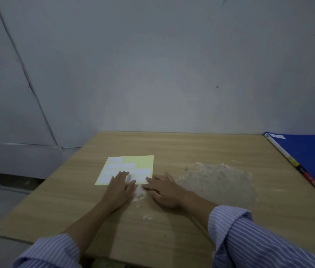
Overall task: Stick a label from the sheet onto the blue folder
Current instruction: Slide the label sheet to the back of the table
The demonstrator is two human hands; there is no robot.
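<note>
A yellow label sheet [133, 163] with several white labels lies flat in the middle of the wooden table [191, 147]. My left hand [119, 185] rests palm down on the sheet's near edge, fingers spread. My right hand [164, 189] lies flat beside it, its fingertips touching the sheet's near right corner. Neither hand holds anything. The blue folder [311, 157] lies closed at the table's far right, well away from both hands, with a white label near its top left corner.
A rough whitish worn patch [216, 176] marks the tabletop between the sheet and the folder. A grey wall stands right behind the table. The table's left edge drops to a grey floor [2, 206].
</note>
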